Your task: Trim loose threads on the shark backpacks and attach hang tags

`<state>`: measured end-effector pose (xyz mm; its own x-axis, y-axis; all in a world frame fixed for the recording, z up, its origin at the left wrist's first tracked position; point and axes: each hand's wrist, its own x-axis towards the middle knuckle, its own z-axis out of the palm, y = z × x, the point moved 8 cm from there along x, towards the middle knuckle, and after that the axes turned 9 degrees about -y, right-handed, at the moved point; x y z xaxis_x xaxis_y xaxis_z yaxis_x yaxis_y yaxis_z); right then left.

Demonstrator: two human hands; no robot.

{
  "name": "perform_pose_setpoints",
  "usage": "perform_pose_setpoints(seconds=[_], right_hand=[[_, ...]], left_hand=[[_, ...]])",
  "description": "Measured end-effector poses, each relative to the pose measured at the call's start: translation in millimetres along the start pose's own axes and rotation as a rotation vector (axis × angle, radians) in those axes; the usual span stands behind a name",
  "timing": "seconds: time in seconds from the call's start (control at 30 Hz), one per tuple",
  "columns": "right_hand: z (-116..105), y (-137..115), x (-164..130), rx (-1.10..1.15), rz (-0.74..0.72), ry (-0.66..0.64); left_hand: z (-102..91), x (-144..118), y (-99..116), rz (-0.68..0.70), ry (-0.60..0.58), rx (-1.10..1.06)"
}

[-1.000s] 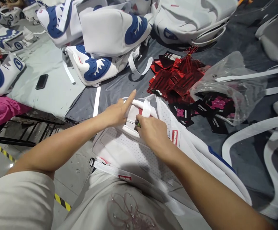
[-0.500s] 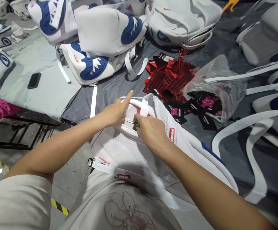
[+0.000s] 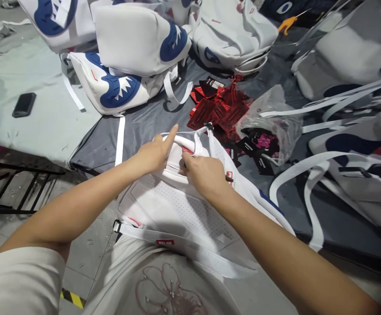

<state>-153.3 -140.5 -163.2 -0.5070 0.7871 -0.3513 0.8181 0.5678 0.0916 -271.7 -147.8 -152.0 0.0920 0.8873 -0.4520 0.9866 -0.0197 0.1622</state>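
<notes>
A white backpack lies back side up at the table's edge against my body, its dotted mesh panels and straps facing me. My left hand grips its top edge at the far left, index finger stretched out, thumb and other fingertips partly hidden. In the closed fingers of my right hand is a slim dark tool; its end sticks out behind the hand and its working end is mostly covered. That hand rests over the top seam, beside a red label and the white top loop.
Beyond the backpack lie red tags and a clear plastic bag with black-and-pink tags. White-and-blue bags are piled behind. Grey-white bags with loose straps crowd the right. A black phone lies at left.
The view has shifted slightly to the right. My right hand has turned a little, so the tool's dark end now shows behind it. My left hand keeps its hold on the backpack.
</notes>
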Motion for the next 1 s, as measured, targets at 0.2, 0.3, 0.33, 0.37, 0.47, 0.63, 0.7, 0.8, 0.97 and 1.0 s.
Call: perform_pose_setpoints(seconds=[0.2,0.3,0.33,0.37,0.47,0.63,0.7,0.8,0.97,1.0], right_hand=[[5,-2,0,0.041,0.008,0.011],[7,0,-1,0.06,0.008,0.013],[7,0,-1,0.071,0.006,0.011],[6,1,-1,0.083,0.005,0.007],[5,1,0,0.118,0.003,0.001],[5,2,-2,0.136,-0.034,0.042],[3,2,-10,0.158,-0.076,0.105],[-17,13,-37,0.26,-0.109,0.321],[-57,67,-93,0.516,0.009,0.653],[-60,77,-100,0.544,0.044,0.67]], left_hand=[[-0.3,-2,2,-0.005,-0.04,-0.013],[-0.3,-2,2,0.002,-0.036,-0.013],[0.1,-2,2,0.008,-0.032,-0.01],[0.6,-1,1,0.015,-0.027,-0.003],[1.9,0,0,0.026,-0.012,0.023],[1.9,0,0,0.016,0.007,0.036],[2.3,0,-1,0.003,0.006,0.032],[2.5,-1,-1,0.007,0.012,0.027],[0.6,-3,-2,0.014,0.018,0.025],[0.1,-3,-2,0.009,0.015,0.027]])
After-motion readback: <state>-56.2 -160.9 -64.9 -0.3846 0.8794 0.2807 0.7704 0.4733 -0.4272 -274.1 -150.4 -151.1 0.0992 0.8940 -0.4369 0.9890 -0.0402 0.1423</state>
